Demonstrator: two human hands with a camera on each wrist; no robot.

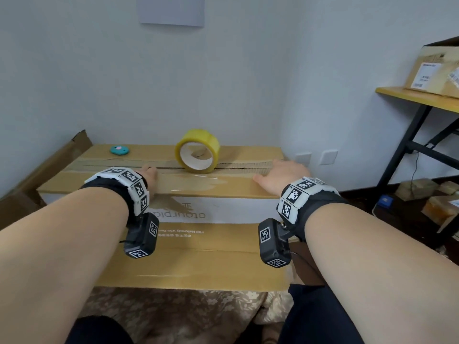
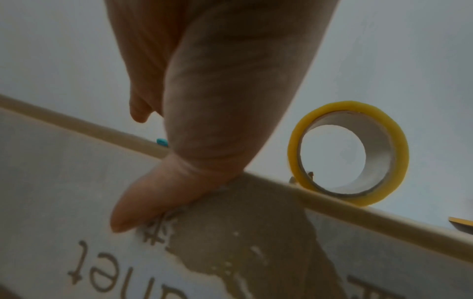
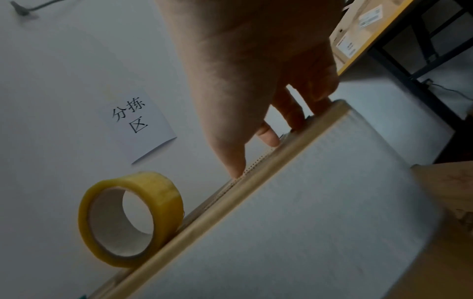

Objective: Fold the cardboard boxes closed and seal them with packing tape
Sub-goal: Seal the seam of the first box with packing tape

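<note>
A large brown cardboard box [image 1: 188, 259] with a white printed band stands in front of me, its top flaps folded shut. A roll of yellow packing tape [image 1: 197, 154] [image 2: 348, 153] [image 3: 130, 218] stands on edge on the centre seam. My left hand [image 1: 149, 175] lies flat on the near flap left of the roll, its thumb [image 2: 153, 202] pressing down over the box's front edge. My right hand [image 1: 283, 175] lies flat on the flap right of the roll, fingers [image 3: 235, 161] touching the seam's edge. Clear tape shines on the near flap between the hands.
A small teal object [image 1: 119, 150] lies on the box's far left. A loose cardboard piece [image 1: 37, 175] leans at the left. A shelf [image 1: 417, 98] with parcels stands at the right, with more boxes on the floor below. The wall is close behind.
</note>
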